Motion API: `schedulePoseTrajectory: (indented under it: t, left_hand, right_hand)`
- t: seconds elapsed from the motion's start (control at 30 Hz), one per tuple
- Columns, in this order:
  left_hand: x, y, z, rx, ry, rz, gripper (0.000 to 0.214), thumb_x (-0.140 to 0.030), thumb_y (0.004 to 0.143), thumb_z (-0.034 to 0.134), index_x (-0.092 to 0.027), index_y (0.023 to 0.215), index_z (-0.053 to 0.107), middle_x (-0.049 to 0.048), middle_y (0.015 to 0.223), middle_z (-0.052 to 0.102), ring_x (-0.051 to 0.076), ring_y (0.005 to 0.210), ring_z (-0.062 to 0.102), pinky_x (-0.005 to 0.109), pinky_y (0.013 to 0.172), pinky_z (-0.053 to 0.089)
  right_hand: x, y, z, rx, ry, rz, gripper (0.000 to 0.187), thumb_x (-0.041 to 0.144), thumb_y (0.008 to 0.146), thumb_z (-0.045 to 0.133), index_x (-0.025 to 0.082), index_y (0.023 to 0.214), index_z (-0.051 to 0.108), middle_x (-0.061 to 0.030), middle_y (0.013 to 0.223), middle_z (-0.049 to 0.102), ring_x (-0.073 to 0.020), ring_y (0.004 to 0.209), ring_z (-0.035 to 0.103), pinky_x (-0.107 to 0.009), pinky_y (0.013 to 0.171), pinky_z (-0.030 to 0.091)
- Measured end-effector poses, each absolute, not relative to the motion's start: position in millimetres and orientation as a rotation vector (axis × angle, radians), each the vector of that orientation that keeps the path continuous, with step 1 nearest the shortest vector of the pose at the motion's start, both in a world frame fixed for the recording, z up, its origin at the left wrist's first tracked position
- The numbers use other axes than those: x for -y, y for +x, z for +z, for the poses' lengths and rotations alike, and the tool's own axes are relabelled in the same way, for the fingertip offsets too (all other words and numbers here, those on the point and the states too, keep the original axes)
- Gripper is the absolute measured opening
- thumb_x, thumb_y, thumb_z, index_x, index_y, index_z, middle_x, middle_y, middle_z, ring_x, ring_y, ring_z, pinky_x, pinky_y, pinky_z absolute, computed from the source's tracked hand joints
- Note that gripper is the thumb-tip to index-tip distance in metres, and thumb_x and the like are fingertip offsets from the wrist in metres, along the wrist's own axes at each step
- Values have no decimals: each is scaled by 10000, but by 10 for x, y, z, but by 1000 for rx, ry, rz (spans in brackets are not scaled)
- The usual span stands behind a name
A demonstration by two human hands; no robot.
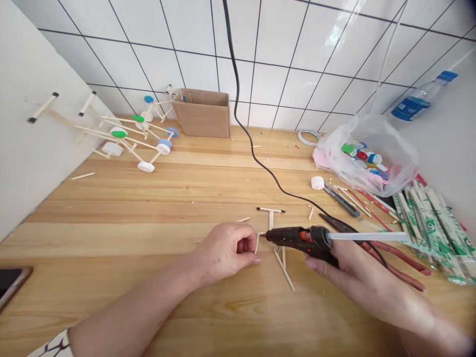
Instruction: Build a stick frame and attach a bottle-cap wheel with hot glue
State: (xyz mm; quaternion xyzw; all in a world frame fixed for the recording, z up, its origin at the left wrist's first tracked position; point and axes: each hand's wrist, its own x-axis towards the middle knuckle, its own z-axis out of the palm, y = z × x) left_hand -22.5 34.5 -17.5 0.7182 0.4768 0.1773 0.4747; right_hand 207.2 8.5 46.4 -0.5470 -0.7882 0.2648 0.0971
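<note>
My right hand [344,270] grips a black hot glue gun [297,238] with a clear glue stick poking out its back. The gun's nozzle points left at a small frame of thin wooden sticks [277,248] lying on the wooden table [148,208]. My left hand [225,250] is curled, its fingertips pinching a short upright stick [257,243] at the frame's left end, right by the nozzle. The gun's black cord [238,99] runs up the tiled wall.
Stick-and-bottle-cap models [126,139] stand at the back left beside a cardboard box [203,113]. At the right lie a plastic bag of caps [366,156], scissors [340,196], pliers with red handles [390,255], wrapped chopsticks [435,223], a tape roll [308,136], a bottle [422,101]. A phone [11,282] lies at left.
</note>
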Motion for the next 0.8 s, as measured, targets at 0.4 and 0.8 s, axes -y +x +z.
schedulePoseTrajectory:
  t: [0.4,0.8]
  left_hand:
    - [-350,-229,-183,-1155,1753,425,157,-225,653,673,-176,607,532,-55,583,506,82,533,451,194,510,368]
    - [-347,-224,-183,-1162,1762,425,167,-215,654,679,-172,609,525,-55,595,509,76,530,452,191,512,365]
  right_hand:
    - [-72,2107,410,2316,-1637,830,143,344,841,492,227,877,566,-5,757,614,-195,690,576,-294,624,490]
    - [-79,2104,427,2352,-1646,792,144,352,851,485,225,876,548,-10,745,601,-199,681,576,-298,628,498]
